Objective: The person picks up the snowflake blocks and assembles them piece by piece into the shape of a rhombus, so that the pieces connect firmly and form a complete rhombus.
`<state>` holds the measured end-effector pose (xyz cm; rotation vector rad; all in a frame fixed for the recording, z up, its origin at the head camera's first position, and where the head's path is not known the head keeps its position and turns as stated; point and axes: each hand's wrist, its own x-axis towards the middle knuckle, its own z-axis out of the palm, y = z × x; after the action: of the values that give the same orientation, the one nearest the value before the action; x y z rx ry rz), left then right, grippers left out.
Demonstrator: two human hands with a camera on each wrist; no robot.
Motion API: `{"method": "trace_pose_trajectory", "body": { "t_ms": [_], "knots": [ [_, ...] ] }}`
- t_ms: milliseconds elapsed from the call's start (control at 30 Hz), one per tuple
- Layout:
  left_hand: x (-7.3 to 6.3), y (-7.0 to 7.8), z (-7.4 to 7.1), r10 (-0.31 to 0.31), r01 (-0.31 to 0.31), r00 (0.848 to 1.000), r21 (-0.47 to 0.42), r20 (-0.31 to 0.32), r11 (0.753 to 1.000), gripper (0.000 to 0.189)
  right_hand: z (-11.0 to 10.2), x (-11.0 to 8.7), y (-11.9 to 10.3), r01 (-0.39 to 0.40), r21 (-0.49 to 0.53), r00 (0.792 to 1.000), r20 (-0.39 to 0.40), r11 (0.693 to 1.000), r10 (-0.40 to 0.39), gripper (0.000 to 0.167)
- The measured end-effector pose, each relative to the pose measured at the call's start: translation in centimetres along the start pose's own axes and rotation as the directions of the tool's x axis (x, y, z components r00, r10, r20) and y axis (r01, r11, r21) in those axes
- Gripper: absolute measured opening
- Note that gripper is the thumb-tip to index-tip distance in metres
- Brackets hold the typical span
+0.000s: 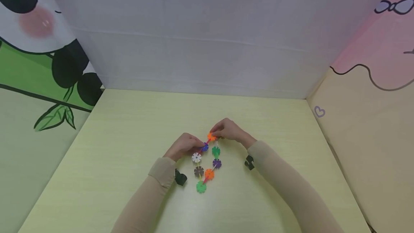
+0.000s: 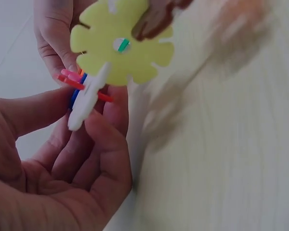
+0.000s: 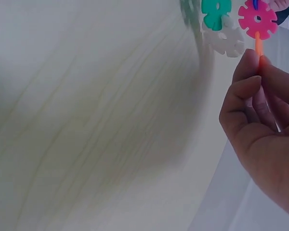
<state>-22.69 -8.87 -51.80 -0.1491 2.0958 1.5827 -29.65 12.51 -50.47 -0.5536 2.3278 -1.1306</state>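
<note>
Notched plastic discs (snowflake building discs) are linked into a long ring-like chain. My left hand pinches a blue disc between thumb and fingers on the chain's upper left. Beside it, the left wrist view shows a white disc and a yellow disc. At the chain's far end, my right hand pinches an orange disc, which slots into a pink disc. A white disc, joined to a green disc, lies close by the right fingertips.
Nearer me, the chain continues through a purple disc, another orange disc, a light green disc and a brown disc. The pale table meets a white back wall; printed side walls stand left and right.
</note>
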Motion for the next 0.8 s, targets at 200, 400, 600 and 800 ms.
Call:
{"method": "trace_pose_trajectory", "body": {
  "t_ms": [200, 400, 600, 800],
  "knots": [
    [-0.12, 0.08, 0.24, 0.01, -0.01, 0.999, -0.01, -0.04, 1.0, 0.015, 0.28, -0.13, -0.07, 0.004, -0.009, 1.0, -0.022, 1.0, -0.004, 0.014],
    [-0.13, 0.03, 0.46, 0.004, -0.007, 0.998, -0.057, -0.066, 0.998, 0.015, 0.36, -0.17, -0.25, -0.002, 0.011, 1.0, -0.031, 1.0, 0.003, 0.014],
    [-0.2, -0.06, 0.68, -0.001, -0.003, 0.995, -0.043, -0.097, 0.999, 0.013, 0.17, -0.31, -0.56, 0.001, 0.018, 1.0, -0.005, 1.0, -0.001, 0.013],
    [-0.51, 0.03, 0.79, -0.01, 0.01, 0.991, 0.002, -0.13, 1.0, 0.012, -0.02, -0.45, -0.67, -0.003, 0.049, 1.0, 0.029, 0.999, 0.001, 0.013]
  ]
}}
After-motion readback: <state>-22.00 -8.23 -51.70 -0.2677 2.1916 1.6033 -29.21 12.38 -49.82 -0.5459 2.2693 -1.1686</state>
